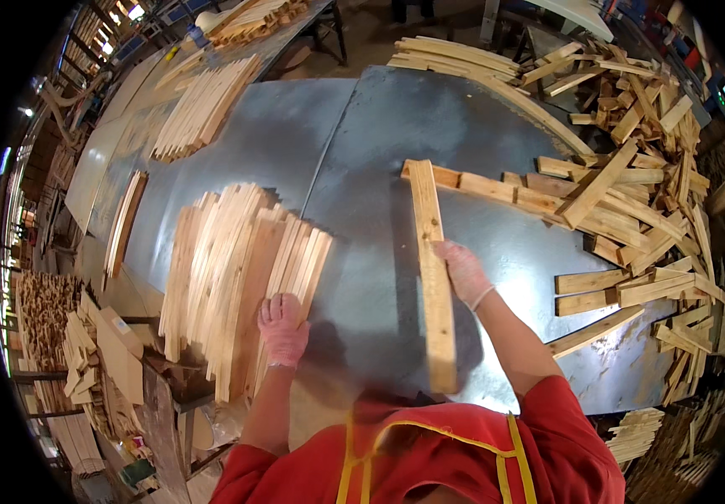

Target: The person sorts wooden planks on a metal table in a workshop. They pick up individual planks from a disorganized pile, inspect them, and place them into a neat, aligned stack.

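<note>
My right hand (pixel 467 273), in a thin pinkish glove, grips a long wooden board (pixel 429 269) by its right edge. The board runs lengthwise away from me and shows a few dark knots. Its far end is at the tip of another wooden piece (pixel 488 187); whether they touch I cannot tell. To the left, my left hand (pixel 282 326), gloved alike, rests on the near right part of a stack of pale wooden strips (pixel 245 252). Its fingers lie flat over the strips, closed round nothing.
A grey metal-topped table (pixel 354 176) spreads before me. Offcuts (pixel 631 202) lie in a jumbled heap on the right. Further strip bundles (pixel 207 109) stand at the far left, beside a narrow row (pixel 125 223) of strips. Long strips (pixel 455 59) line the far edge.
</note>
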`<state>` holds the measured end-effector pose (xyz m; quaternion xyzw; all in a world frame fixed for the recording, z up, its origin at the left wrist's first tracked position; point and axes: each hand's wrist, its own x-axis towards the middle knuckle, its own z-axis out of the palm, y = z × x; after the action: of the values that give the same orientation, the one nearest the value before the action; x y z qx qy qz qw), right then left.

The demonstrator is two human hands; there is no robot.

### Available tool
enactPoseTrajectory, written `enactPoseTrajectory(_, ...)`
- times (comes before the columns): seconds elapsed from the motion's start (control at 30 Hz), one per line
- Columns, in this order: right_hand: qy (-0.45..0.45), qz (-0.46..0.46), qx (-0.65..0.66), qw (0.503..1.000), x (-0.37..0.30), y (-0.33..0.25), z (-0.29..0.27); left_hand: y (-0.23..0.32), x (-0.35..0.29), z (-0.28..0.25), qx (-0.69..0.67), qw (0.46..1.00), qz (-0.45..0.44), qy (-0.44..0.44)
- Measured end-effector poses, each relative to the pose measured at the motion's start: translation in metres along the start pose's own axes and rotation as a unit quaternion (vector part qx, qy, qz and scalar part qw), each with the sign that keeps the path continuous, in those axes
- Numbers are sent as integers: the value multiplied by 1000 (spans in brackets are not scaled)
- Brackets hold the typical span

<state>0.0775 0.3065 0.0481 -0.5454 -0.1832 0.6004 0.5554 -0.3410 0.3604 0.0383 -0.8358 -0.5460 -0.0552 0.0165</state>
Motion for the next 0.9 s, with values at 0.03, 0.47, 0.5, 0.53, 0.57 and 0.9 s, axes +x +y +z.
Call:
enactPoseTrajectory(0.03, 35, -42, -92, 994, 2, 20, 20, -4, -3, 2, -12, 1000, -3, 15)
enactPoseTrajectory(0.47, -32, -66, -383, 921, -53, 63, 164, -24, -14, -5, -51, 993, 106, -25)
enactPoseTrajectory(0.5, 14, -100, -406, 909, -59, 49, 139, -20, -16, 0, -40, 991, 126, -3)
enactPoseTrajectory(0.53, 85, -102, -394, 909, -75, 26, 105, -20, -16, 0, -26, 990, 139, 22)
enactPoseTrajectory(0.57, 154, -106, -380, 906, -96, 1, 65, -20, -15, 1, -11, 988, 150, 47)
enactPoseTrajectory(0.9, 685, 49, -406, 603, -183, 16, -225, -10, -10, 12, 94, 985, 140, 33)
